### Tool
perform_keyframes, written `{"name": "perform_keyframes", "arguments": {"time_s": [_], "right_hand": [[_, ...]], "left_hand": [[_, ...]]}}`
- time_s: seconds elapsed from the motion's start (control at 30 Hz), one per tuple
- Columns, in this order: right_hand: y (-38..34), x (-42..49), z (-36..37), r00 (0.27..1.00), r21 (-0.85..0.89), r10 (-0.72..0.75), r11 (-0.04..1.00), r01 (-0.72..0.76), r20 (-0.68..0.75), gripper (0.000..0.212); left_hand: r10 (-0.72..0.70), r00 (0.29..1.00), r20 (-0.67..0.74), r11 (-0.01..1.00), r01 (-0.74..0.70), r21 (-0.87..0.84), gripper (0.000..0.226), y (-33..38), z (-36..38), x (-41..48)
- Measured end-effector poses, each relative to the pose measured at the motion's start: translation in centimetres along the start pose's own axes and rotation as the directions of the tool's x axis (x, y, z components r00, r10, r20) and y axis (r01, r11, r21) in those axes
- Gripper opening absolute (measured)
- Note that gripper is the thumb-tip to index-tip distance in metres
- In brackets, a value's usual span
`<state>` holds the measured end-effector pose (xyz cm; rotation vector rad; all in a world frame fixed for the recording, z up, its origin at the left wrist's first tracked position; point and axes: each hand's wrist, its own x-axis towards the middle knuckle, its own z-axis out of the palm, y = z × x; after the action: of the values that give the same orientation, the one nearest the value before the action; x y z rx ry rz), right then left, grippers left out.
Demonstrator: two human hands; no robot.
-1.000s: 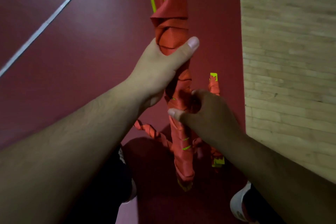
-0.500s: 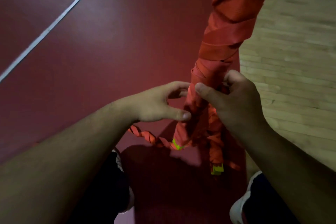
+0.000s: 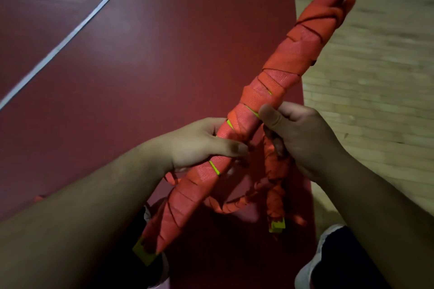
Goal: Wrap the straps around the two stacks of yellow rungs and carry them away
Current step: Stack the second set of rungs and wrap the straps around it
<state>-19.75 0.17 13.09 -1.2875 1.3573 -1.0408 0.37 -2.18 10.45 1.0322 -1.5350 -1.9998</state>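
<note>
A long stack of yellow rungs (image 3: pixel 277 82), wound all over in orange strap, slants from lower left to upper right in front of me, yellow showing at both ends. My left hand (image 3: pixel 199 143) grips it at mid-length, thumb across the top. My right hand (image 3: pixel 303 138) holds it just above, thumb pressed on the wrap. A second, smaller wrapped stack (image 3: pixel 274 195) hangs below my right hand, its yellow tip at the bottom. A loose orange strap (image 3: pixel 232 206) loops between the two stacks.
The floor under me is dark red (image 3: pixel 117 77) with white lines (image 3: pixel 58 47); pale wooden boards (image 3: pixel 375 77) begin at the right. My shoes (image 3: pixel 312 263) show at the bottom edge.
The long stack has tipped from upright to a slant toward the upper right. My left hand slid down from its upper part to mid-length, and both hands now sit close together.
</note>
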Motion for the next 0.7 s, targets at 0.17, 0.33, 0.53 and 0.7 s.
{"name": "perform_keyframes", "arguments": {"time_s": [0.17, 0.33, 0.53, 0.7], "right_hand": [[0.4, 0.1, -0.2, 0.999, -0.133, 0.007, 0.991, -0.013, -0.049, 0.056], [-0.5, 0.0, -0.6, 0.998, -0.197, 0.068, 0.978, -0.069, -0.01, 0.06], [-0.4, 0.3, -0.6, 0.988, -0.002, 0.14, 0.99, -0.14, 0.063, 0.047], [-0.2, 0.6, -1.1, 0.977, -0.05, 0.193, 0.981, -0.189, 0.09, 0.023]], "left_hand": [[0.016, 0.999, -0.027, 0.999, -0.018, -0.051, 0.032, 0.8, -0.1, 0.0], [0.027, 0.997, -0.067, 0.999, -0.029, -0.025, 0.042, 0.7, -0.3, 0.2], [0.065, 0.988, -0.143, 0.998, -0.068, -0.015, 0.039, 1.2, -0.3, 0.1], [0.08, 0.987, -0.142, 0.984, -0.101, -0.146, 0.031, 1.3, -1.0, -0.2]]}}
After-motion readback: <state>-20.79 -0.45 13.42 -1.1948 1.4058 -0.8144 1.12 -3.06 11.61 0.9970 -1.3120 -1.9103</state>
